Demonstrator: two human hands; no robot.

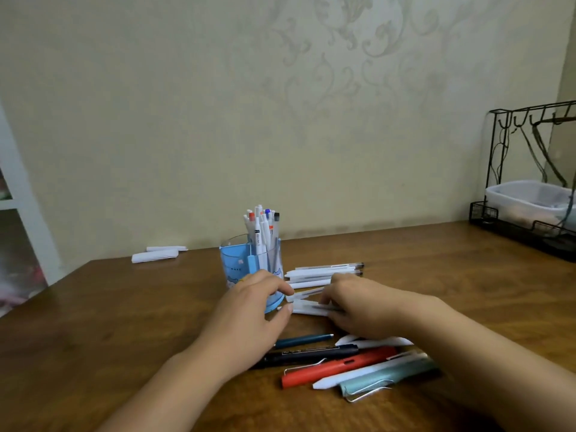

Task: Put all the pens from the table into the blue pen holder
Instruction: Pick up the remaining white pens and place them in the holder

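**Pens on a wooden table, both hands at the white pile**

Head view. Brown wooden table point(109, 307), grain visible, pushed up against a pale wall point(218, 104) papered with a faint scroll pattern. Far right corner: black wire rack point(526, 226) holding a clear plastic tub point(530, 198). Far left: white shelf edge point(18, 188). Two rolled white papers point(156, 254) lie near the wall.

Blue pen holder point(240, 266) stands mid-table, upright, already holding a cluster of pens point(261, 229).

Left hand point(249, 310) sits just in front of the holder, fingers loosely curled, fingertips meeting the ends of white pens point(321, 274) lying right of the holder. Right hand point(361, 302) curls over that same pile, pinching a few. Nearer: dark blue pen point(304, 340), black pen point(311, 353), red pen point(336, 366), mint pen point(386, 378), touching side by side.
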